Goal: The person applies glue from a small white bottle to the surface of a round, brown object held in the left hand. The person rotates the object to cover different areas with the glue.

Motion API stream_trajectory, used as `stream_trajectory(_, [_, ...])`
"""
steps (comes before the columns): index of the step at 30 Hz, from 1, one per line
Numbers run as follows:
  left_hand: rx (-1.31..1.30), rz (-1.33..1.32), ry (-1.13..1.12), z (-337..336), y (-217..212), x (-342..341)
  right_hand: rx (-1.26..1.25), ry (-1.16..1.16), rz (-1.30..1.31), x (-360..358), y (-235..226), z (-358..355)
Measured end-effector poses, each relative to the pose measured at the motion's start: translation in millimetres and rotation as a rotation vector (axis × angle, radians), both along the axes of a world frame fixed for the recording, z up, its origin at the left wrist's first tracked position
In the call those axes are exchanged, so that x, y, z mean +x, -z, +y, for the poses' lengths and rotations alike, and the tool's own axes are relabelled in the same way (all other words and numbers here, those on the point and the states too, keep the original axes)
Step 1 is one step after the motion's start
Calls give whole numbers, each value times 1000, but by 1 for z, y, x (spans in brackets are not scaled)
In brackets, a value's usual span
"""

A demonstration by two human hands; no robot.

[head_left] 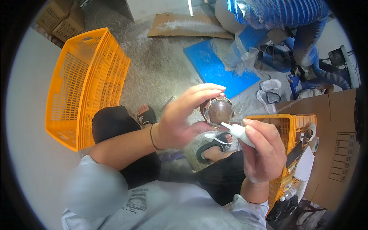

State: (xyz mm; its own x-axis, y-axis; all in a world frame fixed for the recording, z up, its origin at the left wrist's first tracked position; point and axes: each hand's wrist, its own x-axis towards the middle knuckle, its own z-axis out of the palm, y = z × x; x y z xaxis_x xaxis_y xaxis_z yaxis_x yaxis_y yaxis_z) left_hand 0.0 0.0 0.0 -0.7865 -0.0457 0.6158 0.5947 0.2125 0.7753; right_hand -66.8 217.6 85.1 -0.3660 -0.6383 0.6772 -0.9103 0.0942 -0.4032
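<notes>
My left hand (180, 117) is closed around a brown, glossy ball (221, 111) set in a dark holder with a jagged, scalloped rim (206, 112). Its fingers lie along the top and the thumb along the lower edge. In my right hand (264, 149) is a small white squeeze bottle (244, 135) with a narrow tapered nozzle, pinched between thumb and fingers. The nozzle tip points left at the lower rim of the holder, very near it; whether they touch I cannot tell. A thin white strip (218, 138) shows below the ball, its kind unclear.
Stacked yellow crates (105, 73) stand at the left. Another yellow crate (283, 122) at the right has tape rolls and papers on it, beside a large cardboard sheet (341, 115). A blue board (209, 57), grey shoes (264, 97) and blue hoses (306, 42) lie beyond my hands.
</notes>
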Motion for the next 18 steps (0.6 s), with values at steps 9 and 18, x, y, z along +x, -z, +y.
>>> stream_trajectory(9, [-28, -48, -53, 0, -6, 3, 22, -9, -8, 1, 0, -5])
stream_trajectory(18, [-3, -53, -46, 1, -5, 4, 6, -4, 11, -3, 6, -6])
